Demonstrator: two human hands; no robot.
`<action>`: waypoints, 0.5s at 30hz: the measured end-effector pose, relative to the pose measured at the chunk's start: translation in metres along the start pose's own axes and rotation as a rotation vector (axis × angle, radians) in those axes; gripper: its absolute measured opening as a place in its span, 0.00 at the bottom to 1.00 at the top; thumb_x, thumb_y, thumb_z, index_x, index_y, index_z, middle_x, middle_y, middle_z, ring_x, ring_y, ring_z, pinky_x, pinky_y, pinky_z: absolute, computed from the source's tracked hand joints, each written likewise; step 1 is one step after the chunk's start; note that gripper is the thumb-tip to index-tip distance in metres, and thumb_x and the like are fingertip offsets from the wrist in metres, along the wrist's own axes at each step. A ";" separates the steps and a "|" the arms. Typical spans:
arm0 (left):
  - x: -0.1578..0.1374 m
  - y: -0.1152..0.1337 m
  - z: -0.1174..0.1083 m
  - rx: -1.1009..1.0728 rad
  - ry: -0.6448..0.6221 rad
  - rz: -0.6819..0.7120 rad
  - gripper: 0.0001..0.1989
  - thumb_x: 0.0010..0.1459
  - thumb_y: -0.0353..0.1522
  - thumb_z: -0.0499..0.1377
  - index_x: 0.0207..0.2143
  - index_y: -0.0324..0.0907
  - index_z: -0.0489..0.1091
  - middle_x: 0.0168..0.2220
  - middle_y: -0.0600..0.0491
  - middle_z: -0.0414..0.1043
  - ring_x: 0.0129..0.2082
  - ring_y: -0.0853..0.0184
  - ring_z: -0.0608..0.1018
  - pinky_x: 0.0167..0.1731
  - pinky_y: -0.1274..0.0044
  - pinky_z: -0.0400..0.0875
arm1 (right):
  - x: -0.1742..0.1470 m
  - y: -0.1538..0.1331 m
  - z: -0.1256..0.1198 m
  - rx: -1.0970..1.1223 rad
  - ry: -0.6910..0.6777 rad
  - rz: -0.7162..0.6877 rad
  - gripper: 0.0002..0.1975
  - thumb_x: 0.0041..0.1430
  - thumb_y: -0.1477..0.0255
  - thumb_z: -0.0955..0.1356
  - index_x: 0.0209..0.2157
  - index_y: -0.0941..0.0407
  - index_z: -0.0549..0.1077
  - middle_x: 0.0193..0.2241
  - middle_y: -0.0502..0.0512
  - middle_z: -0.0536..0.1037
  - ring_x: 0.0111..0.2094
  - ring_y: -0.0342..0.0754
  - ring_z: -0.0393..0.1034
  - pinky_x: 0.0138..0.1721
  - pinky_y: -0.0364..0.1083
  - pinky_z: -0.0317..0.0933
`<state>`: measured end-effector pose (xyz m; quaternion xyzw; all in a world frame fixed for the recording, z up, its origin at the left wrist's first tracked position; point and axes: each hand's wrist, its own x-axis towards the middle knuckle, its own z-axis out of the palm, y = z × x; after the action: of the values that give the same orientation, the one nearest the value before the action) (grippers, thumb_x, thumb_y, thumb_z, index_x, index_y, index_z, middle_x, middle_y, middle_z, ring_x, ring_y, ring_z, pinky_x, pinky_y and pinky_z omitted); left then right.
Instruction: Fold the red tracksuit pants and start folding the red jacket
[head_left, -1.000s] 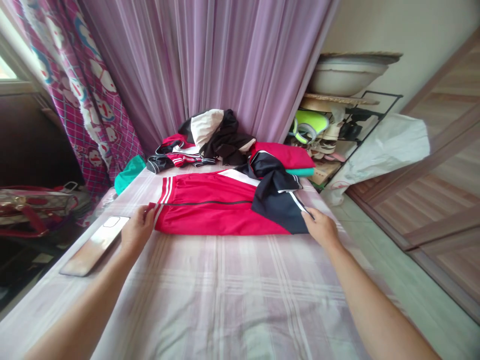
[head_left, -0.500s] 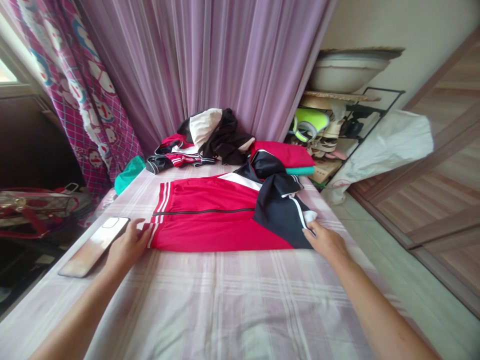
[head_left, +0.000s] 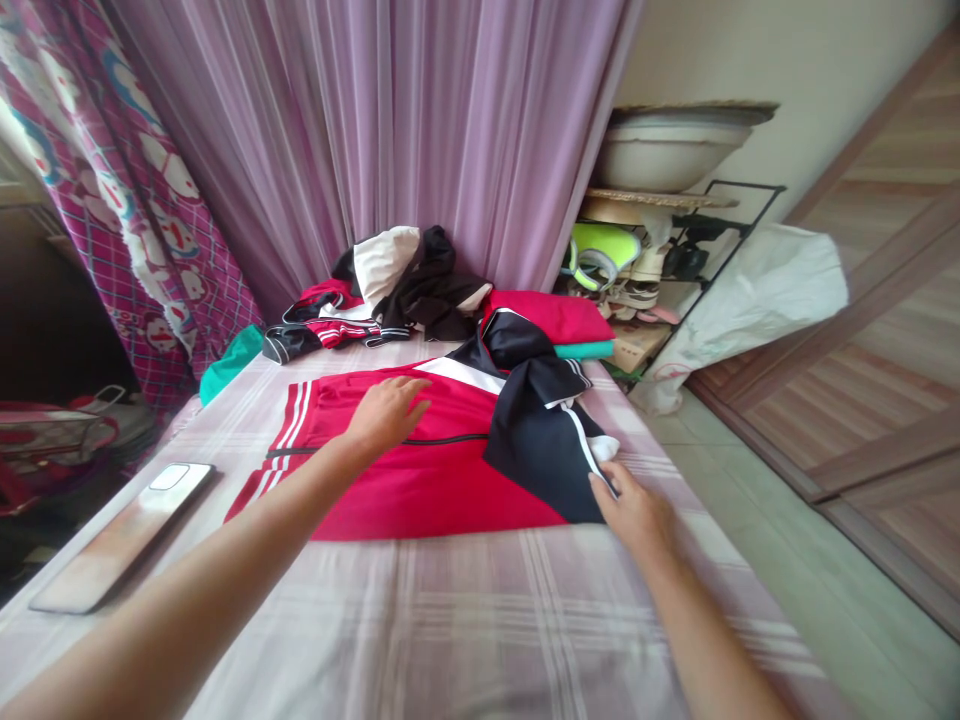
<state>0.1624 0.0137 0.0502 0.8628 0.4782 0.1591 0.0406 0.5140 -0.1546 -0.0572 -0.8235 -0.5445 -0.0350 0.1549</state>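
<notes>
A red and black zip-up jacket (head_left: 420, 490) with white stripes lies on the bed, its striped hem to the left and its black shoulder and sleeve to the right. Over the red upper part reaches my left hand (head_left: 388, 412), fingers apart with nothing in them. I cannot tell whether it touches the cloth. My right hand (head_left: 636, 508) pinches the jacket's black edge at the right, by the white piping. A small white bit of cloth (head_left: 604, 447) pokes out just above those fingers.
A phone (head_left: 124, 540) lies at the bed's left side. Behind the jacket are a heap of black, white and red clothes (head_left: 420, 290) and a folded red garment (head_left: 555, 315) on a teal one. A shelf rack with a basin (head_left: 671, 150) stands at the back right.
My left hand has let go of the striped hem and moved right and forward over the jacket. My right hand stays on the black edge. The view has shifted slightly.
</notes>
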 end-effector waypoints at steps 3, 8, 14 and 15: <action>0.056 0.038 0.019 -0.158 -0.097 -0.029 0.18 0.65 0.37 0.50 0.49 0.45 0.75 0.51 0.46 0.77 0.53 0.56 0.76 0.54 0.67 0.66 | -0.001 0.003 0.001 -0.014 -0.016 -0.020 0.19 0.64 0.60 0.60 0.45 0.51 0.78 0.31 0.56 0.82 0.25 0.49 0.71 0.26 0.44 0.50; 0.130 0.071 0.066 -0.274 -0.151 -0.107 0.17 0.64 0.37 0.51 0.45 0.44 0.78 0.47 0.45 0.79 0.49 0.57 0.77 0.50 0.70 0.68 | 0.000 0.009 0.005 -0.008 -0.034 -0.057 0.21 0.65 0.59 0.58 0.45 0.49 0.79 0.30 0.56 0.82 0.26 0.51 0.74 0.25 0.44 0.51; 0.179 0.089 0.120 -0.434 -0.248 -0.202 0.17 0.59 0.43 0.57 0.39 0.41 0.79 0.43 0.44 0.80 0.47 0.57 0.78 0.47 0.72 0.70 | -0.001 0.018 0.014 0.019 -0.010 -0.090 0.22 0.65 0.56 0.57 0.42 0.47 0.79 0.30 0.56 0.83 0.26 0.54 0.76 0.25 0.46 0.56; 0.183 0.092 0.125 -0.476 -0.268 -0.216 0.18 0.58 0.44 0.58 0.36 0.40 0.79 0.40 0.43 0.80 0.46 0.56 0.79 0.46 0.72 0.70 | -0.002 0.017 0.014 0.019 0.005 -0.096 0.22 0.65 0.56 0.57 0.42 0.47 0.80 0.29 0.56 0.83 0.26 0.54 0.76 0.25 0.46 0.57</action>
<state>0.3659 0.1276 -0.0050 0.7866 0.5067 0.1462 0.3212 0.5274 -0.1582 -0.0747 -0.7949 -0.5833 -0.0392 0.1623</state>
